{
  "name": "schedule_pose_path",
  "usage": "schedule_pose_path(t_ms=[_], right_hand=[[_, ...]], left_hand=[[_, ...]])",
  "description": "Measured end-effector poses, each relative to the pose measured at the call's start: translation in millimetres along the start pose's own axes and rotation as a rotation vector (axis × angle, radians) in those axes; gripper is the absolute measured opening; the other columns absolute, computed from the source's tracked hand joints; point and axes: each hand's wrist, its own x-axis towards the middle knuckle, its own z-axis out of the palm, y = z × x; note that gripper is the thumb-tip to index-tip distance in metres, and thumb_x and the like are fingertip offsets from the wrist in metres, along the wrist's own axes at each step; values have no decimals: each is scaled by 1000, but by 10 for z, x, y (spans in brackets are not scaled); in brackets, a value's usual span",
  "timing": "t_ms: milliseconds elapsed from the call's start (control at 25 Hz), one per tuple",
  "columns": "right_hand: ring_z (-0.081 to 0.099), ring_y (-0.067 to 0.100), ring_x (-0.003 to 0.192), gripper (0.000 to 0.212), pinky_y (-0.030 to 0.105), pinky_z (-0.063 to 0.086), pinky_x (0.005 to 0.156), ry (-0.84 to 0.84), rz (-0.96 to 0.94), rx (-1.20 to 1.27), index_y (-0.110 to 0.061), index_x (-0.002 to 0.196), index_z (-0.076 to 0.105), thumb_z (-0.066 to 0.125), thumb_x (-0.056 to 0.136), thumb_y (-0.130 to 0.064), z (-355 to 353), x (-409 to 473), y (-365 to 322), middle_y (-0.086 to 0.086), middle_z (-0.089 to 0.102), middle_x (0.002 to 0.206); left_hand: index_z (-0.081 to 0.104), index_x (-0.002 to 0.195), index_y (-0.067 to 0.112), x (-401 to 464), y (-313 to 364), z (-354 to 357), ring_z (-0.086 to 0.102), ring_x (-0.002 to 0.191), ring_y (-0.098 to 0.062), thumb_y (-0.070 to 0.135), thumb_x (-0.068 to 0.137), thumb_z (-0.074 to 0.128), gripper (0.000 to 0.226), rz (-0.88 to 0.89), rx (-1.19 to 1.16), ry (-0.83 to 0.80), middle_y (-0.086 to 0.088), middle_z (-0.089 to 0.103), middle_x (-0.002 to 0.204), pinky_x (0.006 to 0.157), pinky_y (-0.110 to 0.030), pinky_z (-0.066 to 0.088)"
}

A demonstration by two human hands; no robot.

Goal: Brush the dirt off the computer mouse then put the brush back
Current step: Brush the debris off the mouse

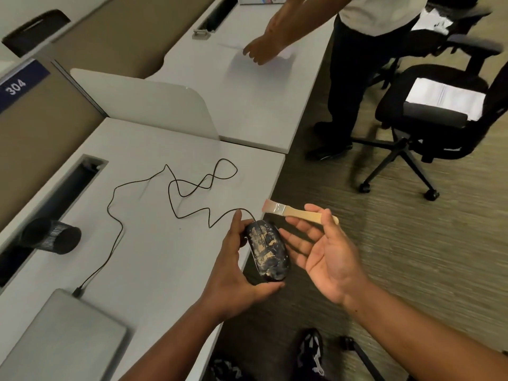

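Observation:
A black wired computer mouse (268, 250), smeared with tan dirt, is lifted just past the desk's front edge. My left hand (236, 268) grips it from the left side and underneath, thumb at its rear. My right hand (324, 257) holds a small wooden-handled brush (294, 211), pinching the handle between thumb and fingertips, palm up. The pale bristles point left and hover just above and beyond the front of the mouse, apart from it. The mouse's black cable (170, 193) loops across the grey desk (165, 257) to a closed laptop.
A closed grey laptop (63, 339) lies at the near left. A black mesh cup (52, 236) lies on its side by the cable slot. Another person (357, 64) stands at the neighbouring desk. Black office chairs (428, 116) stand on the carpet to the right.

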Motion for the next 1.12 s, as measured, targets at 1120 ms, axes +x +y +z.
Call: schedule_pose_path(t_ms=[1120], right_hand=[[70, 18, 69, 18, 22, 57, 58, 75, -223, -509, 1, 107, 66, 60, 104, -15, -178, -285, -572, 16, 77, 83]], left_hand=[[-18, 156, 53, -160, 163, -145, 42, 139, -13, 45, 57, 97, 151, 139, 112, -88, 31, 35, 152, 113, -46, 40]])
